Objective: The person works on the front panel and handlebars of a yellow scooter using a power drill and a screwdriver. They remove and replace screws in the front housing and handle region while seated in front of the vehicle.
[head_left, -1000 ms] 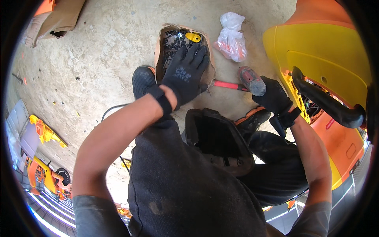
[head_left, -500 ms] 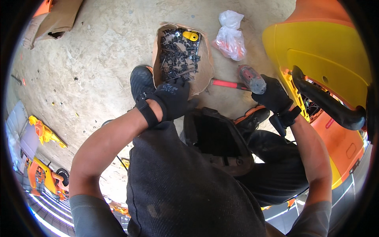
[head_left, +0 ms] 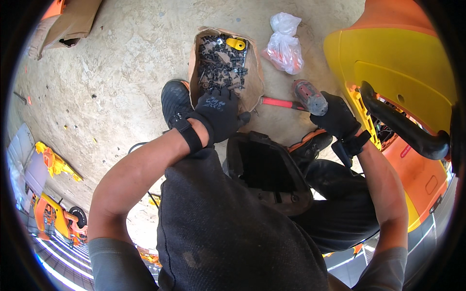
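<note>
My left hand (head_left: 217, 114), in a black glove, reaches over the near edge of a cardboard box (head_left: 253, 92). Its fingertips are at the dark screws and bolts (head_left: 213, 70) inside, and its thumb sticks out to the right, apart from the fingers. A yellow part (head_left: 236, 44) lies at the far end of the box. On the right, my gloved right hand (head_left: 336, 119) is closed around a red and grey power drill (head_left: 309, 97), whose grip the glove hides. The red handle of a tool (head_left: 277, 102) lies between box and drill.
A knotted clear plastic bag (head_left: 284, 48) with orange pieces sits beyond the drill. A large yellow and orange machine body (head_left: 393, 63) with a black curved bar stands at right. A black open-topped bin-like case (head_left: 264, 169) is between my legs. Another cardboard box (head_left: 73, 24) lies far left.
My left hand has shifted slightly, with its thumb now standing farther out and its fingers drawn nearer the box's near edge. My right hand and the drill have hardly moved.
</note>
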Demonstrator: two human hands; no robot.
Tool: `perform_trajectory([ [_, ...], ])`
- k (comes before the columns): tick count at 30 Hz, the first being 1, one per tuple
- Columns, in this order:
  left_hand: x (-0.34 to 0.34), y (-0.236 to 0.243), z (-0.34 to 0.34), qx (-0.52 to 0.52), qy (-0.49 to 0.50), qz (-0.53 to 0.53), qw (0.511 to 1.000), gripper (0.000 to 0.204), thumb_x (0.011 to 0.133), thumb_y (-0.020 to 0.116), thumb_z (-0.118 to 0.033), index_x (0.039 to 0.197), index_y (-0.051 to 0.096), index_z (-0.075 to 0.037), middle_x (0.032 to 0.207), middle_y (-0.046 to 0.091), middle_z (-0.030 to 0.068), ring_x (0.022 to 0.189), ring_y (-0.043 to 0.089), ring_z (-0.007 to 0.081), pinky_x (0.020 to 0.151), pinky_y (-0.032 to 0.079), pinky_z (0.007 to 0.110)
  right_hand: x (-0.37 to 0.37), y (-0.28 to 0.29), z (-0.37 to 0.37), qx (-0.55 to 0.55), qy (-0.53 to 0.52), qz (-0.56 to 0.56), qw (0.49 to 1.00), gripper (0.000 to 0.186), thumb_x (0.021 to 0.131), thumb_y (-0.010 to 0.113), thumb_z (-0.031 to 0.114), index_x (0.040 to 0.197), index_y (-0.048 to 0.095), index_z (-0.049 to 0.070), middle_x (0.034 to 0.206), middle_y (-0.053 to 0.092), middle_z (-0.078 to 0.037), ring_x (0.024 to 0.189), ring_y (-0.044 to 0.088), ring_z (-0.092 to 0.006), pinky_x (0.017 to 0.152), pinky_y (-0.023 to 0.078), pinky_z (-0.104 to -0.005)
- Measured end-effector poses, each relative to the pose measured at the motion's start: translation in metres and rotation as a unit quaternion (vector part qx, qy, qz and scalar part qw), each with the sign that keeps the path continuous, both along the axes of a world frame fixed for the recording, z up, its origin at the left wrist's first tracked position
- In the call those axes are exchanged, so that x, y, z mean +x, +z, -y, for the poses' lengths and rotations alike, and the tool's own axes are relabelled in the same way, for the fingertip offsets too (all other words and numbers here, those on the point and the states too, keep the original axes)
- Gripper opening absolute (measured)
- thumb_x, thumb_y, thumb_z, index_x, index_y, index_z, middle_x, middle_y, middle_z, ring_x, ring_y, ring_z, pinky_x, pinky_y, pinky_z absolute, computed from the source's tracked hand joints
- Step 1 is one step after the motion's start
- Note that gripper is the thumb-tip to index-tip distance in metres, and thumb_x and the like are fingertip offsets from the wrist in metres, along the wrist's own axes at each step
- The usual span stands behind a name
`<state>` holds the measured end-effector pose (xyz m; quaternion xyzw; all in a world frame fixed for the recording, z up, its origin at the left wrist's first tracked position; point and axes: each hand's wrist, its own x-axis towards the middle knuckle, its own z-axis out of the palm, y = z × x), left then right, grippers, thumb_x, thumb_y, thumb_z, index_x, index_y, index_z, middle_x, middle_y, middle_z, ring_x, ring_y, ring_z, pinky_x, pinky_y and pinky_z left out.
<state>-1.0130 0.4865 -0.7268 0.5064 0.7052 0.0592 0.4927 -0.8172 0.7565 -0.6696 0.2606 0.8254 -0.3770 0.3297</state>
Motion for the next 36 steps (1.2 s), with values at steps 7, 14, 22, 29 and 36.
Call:
perform_trajectory([
  [7,0.001,0.002,0.001,0.02,0.014,-0.044,0.999,0.074,0.096,0.056,-0.056,0.132,0.054,0.008,0.131,0.055,0.0327,0.116,0.06,0.0451,0.098,0.048,0.054,0.004,-0.003,0.001,0.009,0.006,-0.049,0.999,0.031,0.076,0.073,0.014,0.103,0.065,0.003,0.091,0.069,-0.019,0.086,0.068,-0.0381,0.076,0.054,-0.0431],
  [14,0.002,-0.015,-0.001,0.101,0.045,-0.134,0.985,0.081,0.09,0.066,-0.053,0.139,0.05,0.009,0.149,0.042,0.0356,0.14,0.041,0.0481,0.118,0.03,0.055,0.006,-0.005,0.002,0.021,0.01,-0.074,0.997,0.027,0.074,0.074,0.011,0.098,0.063,0.002,0.084,0.069,-0.018,0.078,0.068,-0.0374,0.071,0.053,-0.042],
  [22,0.012,-0.021,-0.001,0.18,0.031,0.04,0.982,0.053,0.091,0.066,-0.037,0.126,0.061,0.003,0.131,0.058,0.0275,0.125,0.055,0.0424,0.105,0.045,0.05,0.006,-0.006,0.001,0.011,0.005,-0.081,0.997,0.027,0.074,0.074,0.011,0.098,0.063,0.002,0.083,0.069,-0.018,0.078,0.069,-0.0361,0.071,0.053,-0.0418],
  [29,-0.021,-0.033,-0.017,0.134,0.07,-0.162,0.975,0.021,0.086,0.062,-0.014,0.103,0.069,-0.004,0.102,0.066,0.017,0.096,0.067,0.0338,0.079,0.056,0.047,0.006,-0.006,0.001,0.021,0.011,-0.057,0.998,0.027,0.074,0.075,0.011,0.097,0.063,0.003,0.083,0.069,-0.018,0.079,0.069,-0.0359,0.071,0.054,-0.0414],
  [36,-0.024,-0.065,-0.028,0.143,0.049,-0.203,0.968,0.015,0.083,0.062,-0.01,0.093,0.072,-0.004,0.104,0.067,0.0166,0.095,0.068,0.0327,0.077,0.057,0.044,0.001,-0.001,0.002,0.023,0.027,-0.08,0.996,0.027,0.073,0.076,0.011,0.094,0.062,0.003,0.082,0.067,-0.018,0.079,0.068,-0.0379,0.07,0.053,-0.0419],
])
